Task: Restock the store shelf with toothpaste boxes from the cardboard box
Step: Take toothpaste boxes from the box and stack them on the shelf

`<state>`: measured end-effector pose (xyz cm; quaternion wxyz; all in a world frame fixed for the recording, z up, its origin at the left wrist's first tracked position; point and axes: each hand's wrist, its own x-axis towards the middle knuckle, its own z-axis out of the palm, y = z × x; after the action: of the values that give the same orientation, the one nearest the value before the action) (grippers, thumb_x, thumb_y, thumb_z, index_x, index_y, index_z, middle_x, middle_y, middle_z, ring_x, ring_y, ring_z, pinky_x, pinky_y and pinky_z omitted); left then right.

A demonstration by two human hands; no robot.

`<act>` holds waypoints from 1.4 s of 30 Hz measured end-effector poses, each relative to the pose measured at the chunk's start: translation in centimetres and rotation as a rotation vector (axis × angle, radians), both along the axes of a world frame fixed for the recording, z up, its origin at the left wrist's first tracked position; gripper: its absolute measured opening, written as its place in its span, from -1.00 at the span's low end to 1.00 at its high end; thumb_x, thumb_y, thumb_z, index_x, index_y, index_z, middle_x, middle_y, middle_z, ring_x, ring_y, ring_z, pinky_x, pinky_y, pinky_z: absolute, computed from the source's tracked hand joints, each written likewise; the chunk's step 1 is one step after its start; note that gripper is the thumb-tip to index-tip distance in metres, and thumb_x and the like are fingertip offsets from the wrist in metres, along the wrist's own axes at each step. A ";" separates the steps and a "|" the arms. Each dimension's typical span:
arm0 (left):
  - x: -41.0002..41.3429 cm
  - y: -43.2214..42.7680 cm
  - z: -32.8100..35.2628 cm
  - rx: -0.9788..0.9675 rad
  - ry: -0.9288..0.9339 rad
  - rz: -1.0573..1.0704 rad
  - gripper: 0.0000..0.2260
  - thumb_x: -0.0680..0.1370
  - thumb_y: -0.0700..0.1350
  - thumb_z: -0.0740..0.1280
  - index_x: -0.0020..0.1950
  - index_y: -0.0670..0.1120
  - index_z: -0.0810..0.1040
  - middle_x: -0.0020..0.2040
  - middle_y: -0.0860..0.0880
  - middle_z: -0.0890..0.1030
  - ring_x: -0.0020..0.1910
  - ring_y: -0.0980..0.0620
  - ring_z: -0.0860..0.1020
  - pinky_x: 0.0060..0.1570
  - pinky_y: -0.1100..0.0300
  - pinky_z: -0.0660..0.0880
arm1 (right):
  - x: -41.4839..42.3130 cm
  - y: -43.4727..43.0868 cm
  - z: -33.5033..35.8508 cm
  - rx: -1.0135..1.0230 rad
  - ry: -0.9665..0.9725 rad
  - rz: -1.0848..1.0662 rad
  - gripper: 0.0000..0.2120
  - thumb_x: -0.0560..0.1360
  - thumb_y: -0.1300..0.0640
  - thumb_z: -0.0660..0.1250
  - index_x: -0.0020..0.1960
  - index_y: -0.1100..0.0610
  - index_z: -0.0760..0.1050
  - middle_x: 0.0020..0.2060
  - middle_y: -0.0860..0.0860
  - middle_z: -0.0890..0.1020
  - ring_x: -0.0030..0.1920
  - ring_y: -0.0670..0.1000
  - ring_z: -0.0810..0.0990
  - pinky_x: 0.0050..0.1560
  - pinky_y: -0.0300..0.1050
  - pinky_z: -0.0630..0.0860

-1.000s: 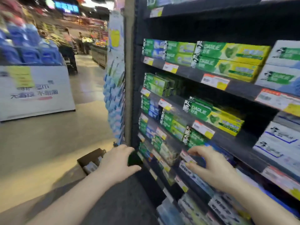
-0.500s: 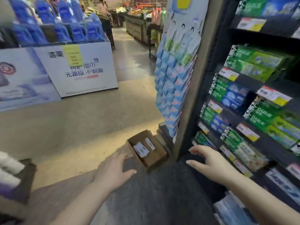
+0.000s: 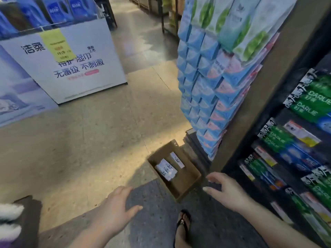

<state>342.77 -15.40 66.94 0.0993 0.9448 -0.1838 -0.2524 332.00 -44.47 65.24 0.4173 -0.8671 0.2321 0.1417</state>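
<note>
An open brown cardboard box (image 3: 186, 183) lies on the floor by the shelf's end. Inside it are white-and-blue toothpaste boxes (image 3: 165, 169), with one more (image 3: 177, 159) beside them. The dark store shelf (image 3: 268, 158) at the right holds green and blue toothpaste boxes (image 3: 304, 108) in rows. My left hand (image 3: 116, 210) hovers left of the cardboard box, fingers relaxed, holding nothing. My right hand (image 3: 225, 190) hovers to the box's right with spread fingers, empty.
Hanging blue and pink packets (image 3: 211, 90) cover the shelf's end panel. A white display stand (image 3: 68, 65) with blue packs is across the aisle at the left. My sandalled foot (image 3: 182, 228) stands behind the box. A dark object (image 3: 26, 221) sits bottom left.
My view has swung left and down from the shelf to the floor. My right hand has left the shelf, and both hands now hover either side of the cardboard box.
</note>
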 end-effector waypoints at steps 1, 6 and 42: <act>2.2 -1.1 -0.5 0.000 0.033 0.000 -0.42 0.46 0.20 0.28 0.41 0.03 0.25 0.37 0.04 0.35 0.35 0.08 0.34 0.31 0.21 0.31 | 2.1 -0.6 -0.7 0.013 0.023 -0.011 -0.64 0.42 -0.08 0.37 0.18 -0.04 0.45 0.05 -0.15 0.47 0.12 -0.13 0.49 0.13 -0.17 0.47; 11.9 -6.0 -3.6 -0.017 0.097 -0.003 -0.41 0.47 0.18 0.29 0.43 -0.03 0.27 0.38 -0.02 0.36 0.36 0.04 0.35 0.29 0.24 0.28 | 12.0 -3.9 -3.6 0.050 0.103 0.036 -0.62 0.45 -0.05 0.35 0.23 0.00 0.43 0.10 -0.11 0.47 0.10 -0.11 0.47 -0.03 -0.27 0.43; 41.8 -13.4 -52.4 0.148 0.401 -0.527 -0.50 0.49 0.04 0.31 0.40 0.03 0.29 0.40 -0.01 0.33 0.32 -0.04 0.39 0.28 0.08 0.38 | 35.2 -1.2 -55.8 -0.007 0.492 -0.225 -0.57 0.46 0.02 0.34 0.28 0.08 0.38 0.25 0.05 0.47 0.21 0.05 0.48 0.18 -0.02 0.47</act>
<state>384.59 -28.82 14.58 -0.0040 0.8010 -0.3798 -0.4627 367.24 -45.67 9.44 0.3583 -0.7769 0.4218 0.3001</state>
